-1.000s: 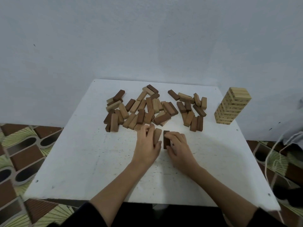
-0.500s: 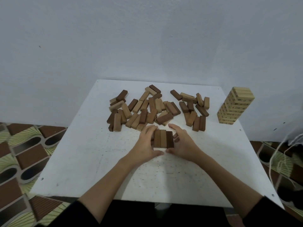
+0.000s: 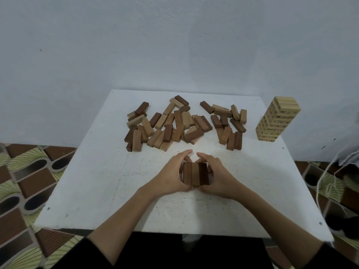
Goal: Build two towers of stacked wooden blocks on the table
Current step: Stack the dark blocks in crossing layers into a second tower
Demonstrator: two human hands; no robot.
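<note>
Both hands are cupped round a row of three blocks (image 3: 195, 176) near the middle of the desk (image 3: 93, 181), a little toward its front edge. The left hand (image 3: 171, 174) presses in from one side and the right hand (image 3: 217, 176) from the other, fingers curved round the far ends and thumbs at the near ends. That looks like squaring up a base layer so the sides sit flush. The three lie side by side, touching: smooth rectangular wooden bars, mid-brown, paler, then dark.

Toward the back edge sprawls the loose pile of blocks (image 3: 180, 125), light and dark pieces jumbled at all angles and ready to draw from. At the back right corner stands a pale finished tower (image 3: 276, 120), its layers crossed. The desk top is white, matte and speckled.
</note>
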